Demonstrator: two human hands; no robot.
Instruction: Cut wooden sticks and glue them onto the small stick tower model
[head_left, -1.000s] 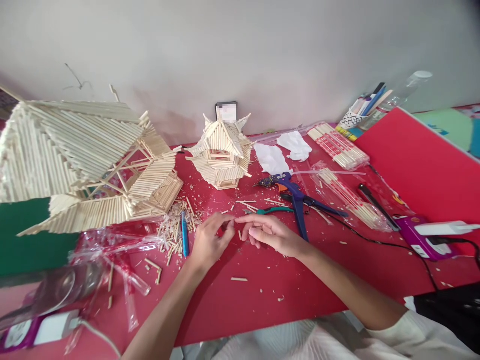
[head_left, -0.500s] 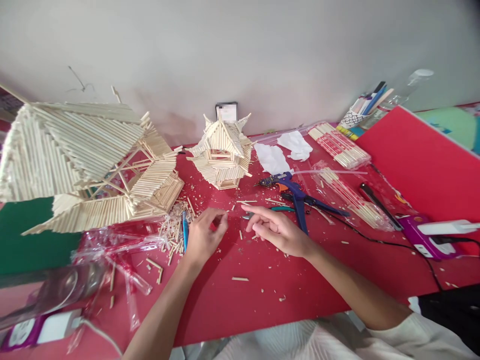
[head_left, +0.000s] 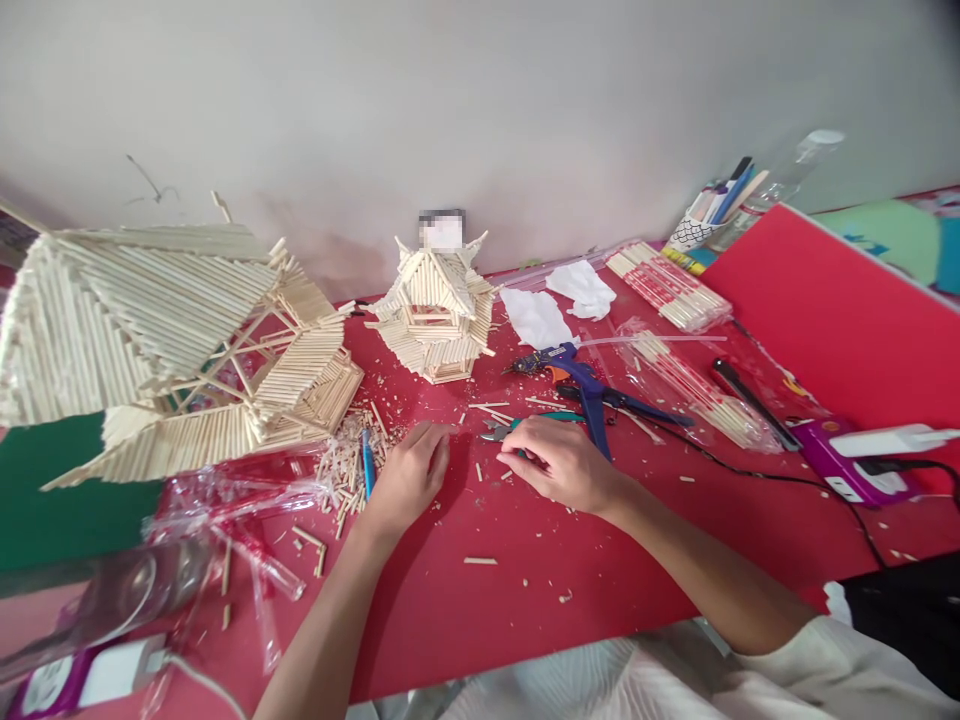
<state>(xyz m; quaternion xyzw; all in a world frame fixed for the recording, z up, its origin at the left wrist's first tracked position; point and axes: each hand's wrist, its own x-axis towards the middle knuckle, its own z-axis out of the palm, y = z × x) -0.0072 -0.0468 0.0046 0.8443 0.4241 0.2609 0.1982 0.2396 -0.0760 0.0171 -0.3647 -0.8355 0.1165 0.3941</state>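
The red tabletop [head_left: 600, 570] bears a glue gun [head_left: 594, 388], pliers [head_left: 496, 433] beside it, a small stick pavilion [head_left: 433, 285] to its left and wrapped sticks [head_left: 699, 391] to its right.

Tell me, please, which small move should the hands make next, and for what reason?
I would probably settle the right hand into a firm grip on the green-handled pliers: that hand overlaps their handles in the picture, though its grip is hidden, and no item shows in the left hand.

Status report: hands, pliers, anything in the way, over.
Left hand curled beside slim blue tool. Right hand at green-handled pliers, grip unclear. Glue gun lies close beyond.
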